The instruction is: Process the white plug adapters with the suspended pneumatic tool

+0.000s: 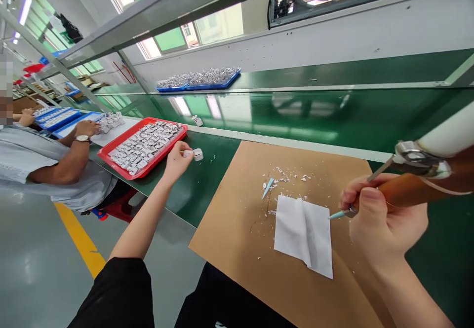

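Note:
My left hand (177, 160), at the right edge of the red tray (181, 135), pinches a small white part (198, 155) between thumb and fingertips. Rows of similar small white parts (142, 145) fill that tray. On the right, my right hand (385, 219) is wrapped round an orange-brown dispenser (403, 192) with a metal lever and a tapered pale blue nozzle (336, 215). The nozzle points left, beside a creased white sheet (303, 234) on the brown cardboard (237, 219). A loose pale blue nozzle (267, 188) lies among white scraps (285, 175).
Another white part (197, 120) sits beyond the red tray. Blue trays (231, 80) heaped with small parts stand at the back. To the left, a co-worker (70, 165) handles parts near more blue trays (61, 119). A metal shelf beam (155, 17) crosses overhead.

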Available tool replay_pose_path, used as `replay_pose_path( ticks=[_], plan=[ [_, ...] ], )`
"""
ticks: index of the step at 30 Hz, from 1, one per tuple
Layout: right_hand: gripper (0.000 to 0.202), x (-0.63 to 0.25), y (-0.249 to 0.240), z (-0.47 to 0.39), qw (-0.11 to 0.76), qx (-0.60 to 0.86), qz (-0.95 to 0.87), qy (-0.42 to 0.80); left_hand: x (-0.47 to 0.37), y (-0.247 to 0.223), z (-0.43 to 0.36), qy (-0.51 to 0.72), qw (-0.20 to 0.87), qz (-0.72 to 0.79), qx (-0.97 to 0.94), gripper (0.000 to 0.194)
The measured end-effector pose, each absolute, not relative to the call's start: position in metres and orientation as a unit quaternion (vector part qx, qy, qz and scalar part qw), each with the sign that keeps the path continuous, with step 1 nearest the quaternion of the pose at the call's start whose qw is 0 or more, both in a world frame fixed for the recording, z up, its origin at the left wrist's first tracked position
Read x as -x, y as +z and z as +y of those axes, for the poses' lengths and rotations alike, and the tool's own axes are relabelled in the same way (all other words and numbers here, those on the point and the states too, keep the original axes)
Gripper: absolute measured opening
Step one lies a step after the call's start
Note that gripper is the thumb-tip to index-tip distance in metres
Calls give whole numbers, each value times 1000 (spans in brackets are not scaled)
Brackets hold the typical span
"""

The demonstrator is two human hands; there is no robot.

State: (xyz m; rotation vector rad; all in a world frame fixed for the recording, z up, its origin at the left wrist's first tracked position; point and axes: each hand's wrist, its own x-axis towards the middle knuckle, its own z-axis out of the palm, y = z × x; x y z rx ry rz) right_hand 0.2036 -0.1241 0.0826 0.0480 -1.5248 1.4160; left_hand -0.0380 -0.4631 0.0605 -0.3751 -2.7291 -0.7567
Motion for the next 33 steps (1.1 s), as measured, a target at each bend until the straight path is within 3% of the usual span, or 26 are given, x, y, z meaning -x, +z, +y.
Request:
replay_pose_path(
  ticks=[3, 8, 11, 15, 21, 27, 33],
  plan=[
    [17, -205, 84, -125, 511, -20, -620, 595, 16, 71, -414, -317, 110, -920, 201, 10],
    [12, -209, 84, -127, 503, -29, -626, 595, -28, 89, -341, -524, -6, -782, 337, 10],
    [12, -211, 84, -132, 501, -15, -623, 601, -52, 85, -313, -560, -34, -736, 380, 8],
    [9, -213, 85, -138, 492, -13, -636, 594, -80, 56, -297, -553, -35, -696, 456, 11],
    [13, -216, 91, -147, 481, -17, -641, 598, -108, 33, -303, -508, -136, -666, 529, 16],
    [12, -220, 97, -159, 432, -35, -630, 644, -106, 41, -304, -397, -32, -662, 635, 38],
    [10, -226, 107, -162, 290, -92, -649, 697, -109, 30, -300, -363, -4, -673, 645, 28]
  ],
)
